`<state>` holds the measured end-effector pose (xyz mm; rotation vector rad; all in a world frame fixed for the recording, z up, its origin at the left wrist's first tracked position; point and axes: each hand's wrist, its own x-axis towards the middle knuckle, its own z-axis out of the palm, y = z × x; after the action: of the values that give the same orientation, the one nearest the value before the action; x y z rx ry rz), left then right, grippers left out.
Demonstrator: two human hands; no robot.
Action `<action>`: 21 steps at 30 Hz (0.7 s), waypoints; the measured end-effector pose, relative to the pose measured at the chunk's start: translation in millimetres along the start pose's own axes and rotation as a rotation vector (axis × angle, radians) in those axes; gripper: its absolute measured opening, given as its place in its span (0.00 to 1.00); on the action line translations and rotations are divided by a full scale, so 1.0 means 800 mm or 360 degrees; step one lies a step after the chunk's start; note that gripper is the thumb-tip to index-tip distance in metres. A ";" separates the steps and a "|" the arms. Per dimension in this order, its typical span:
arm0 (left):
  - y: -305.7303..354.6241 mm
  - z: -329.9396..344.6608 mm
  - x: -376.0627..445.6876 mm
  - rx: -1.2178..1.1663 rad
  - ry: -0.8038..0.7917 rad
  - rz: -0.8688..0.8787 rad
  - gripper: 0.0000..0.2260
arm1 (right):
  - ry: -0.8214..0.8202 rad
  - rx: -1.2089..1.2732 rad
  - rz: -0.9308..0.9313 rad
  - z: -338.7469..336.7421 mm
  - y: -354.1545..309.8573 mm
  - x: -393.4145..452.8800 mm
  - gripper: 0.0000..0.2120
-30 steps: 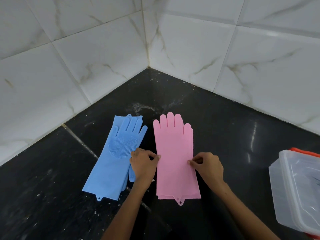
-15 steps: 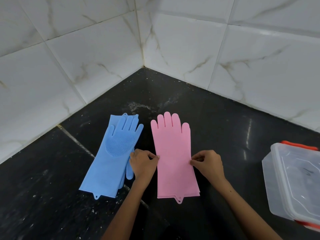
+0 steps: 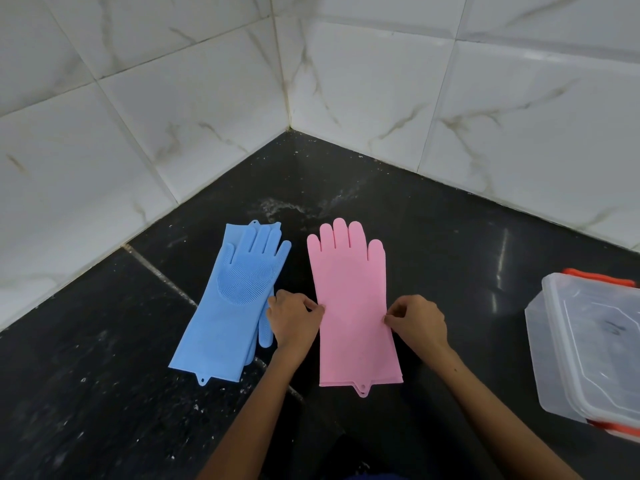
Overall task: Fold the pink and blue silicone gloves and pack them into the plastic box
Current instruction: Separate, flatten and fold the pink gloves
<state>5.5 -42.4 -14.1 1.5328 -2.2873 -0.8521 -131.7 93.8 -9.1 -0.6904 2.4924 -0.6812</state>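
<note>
Head view: black floor (image 3: 433, 220) in a corner of white marbled wall tiles (image 3: 363, 98), nothing yet folded, nothing yet packed.

Off to the right edge, well apart from the gloves, the plastic box (image 3: 585, 351), translucent, lid seemingly on, orange clips at top and bottom, nothing visible inside.

Left of centre, the blue gloves (image 3: 232, 306), flat on the floor, one on top of the other, bristled palm up, fingers toward the wall, cuff tab toward the viewer; not in either hand's grasp.

Just beside, at centre, the pink gloves (image 3: 353, 306), likewise stacked and flat at full length, smooth side up, a second cuff edge peeking out below the top one.

Left hand (image 3: 294, 320) curled at the pink pair's left edge, thumb and forefinger pinched on it. Right hand (image 3: 415, 322) the same at the right edge, pinched closed on the silicone.

By the look of it, only the very start: grip taken mid-length for a first fold. Left: folding both pairs, opening the box, packing.
</note>
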 end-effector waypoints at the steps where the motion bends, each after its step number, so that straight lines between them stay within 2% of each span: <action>1: 0.001 0.000 -0.001 -0.0007 -0.0009 -0.0005 0.07 | -0.0006 -0.0003 0.0004 -0.001 -0.001 0.000 0.04; 12: 0.004 0.000 -0.008 -0.0040 -0.0020 0.0010 0.07 | -0.0127 0.0104 0.0132 -0.013 -0.004 0.006 0.06; 18: -0.003 0.001 -0.012 0.0080 -0.0064 0.0070 0.07 | -0.0028 0.0015 0.0015 -0.005 0.002 -0.003 0.05; 21: -0.005 0.000 -0.011 0.0123 -0.0043 0.0107 0.08 | -0.0069 -0.0062 -0.0005 -0.002 0.003 -0.003 0.05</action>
<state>12.6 -35.4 -15.6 1.4752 -2.4028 -0.7799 -131.4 97.6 -8.2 -0.7163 2.4712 -0.6135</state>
